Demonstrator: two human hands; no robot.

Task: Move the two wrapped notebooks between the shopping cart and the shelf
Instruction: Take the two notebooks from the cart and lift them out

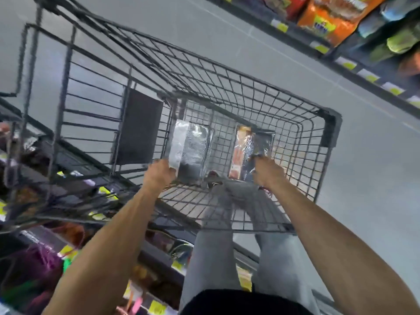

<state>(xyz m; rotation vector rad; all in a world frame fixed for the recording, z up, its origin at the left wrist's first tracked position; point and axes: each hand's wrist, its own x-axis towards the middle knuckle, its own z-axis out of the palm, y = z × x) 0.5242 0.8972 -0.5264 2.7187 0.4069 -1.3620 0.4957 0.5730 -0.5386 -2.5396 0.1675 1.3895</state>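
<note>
**Two hands, two wrapped notebooks, inside the cart basket**

Head view, looking steeply down; the picture was blurred by motion. The shopping cart [330, 127], of dark wire mesh, filled the middle of the scene, with a dark flat panel [139, 127] hanging at its left inner side. Both bare forearms reached from the near edge into the basket.

The left hand [159, 176] gripped the near left edge of the silver-grey notebook [192, 147], fingers curled round the edge. This notebook, in glossy clear wrap, stood in the left half of the basket, just right of the dark panel. The right hand [268, 175] gripped the near right corner of the second notebook [251, 151], whose wrap showed an orange strip along its left side; its fingertips were curled over the upper edge. This notebook stood in the right half of the basket.

The two notebooks were apart, with bare mesh between them. Whether either one rested on the basket bottom could not be told.

The person's legs [211, 258], in light grey trousers, showed below and through the near mesh. Grey floor [227, 21] lay beyond the cart. A shelf [329, 18] with orange packs and yellow price tags [396, 90] ran along the far right; another shelf [38, 260], with blurred coloured goods, ran along the near left.
</note>
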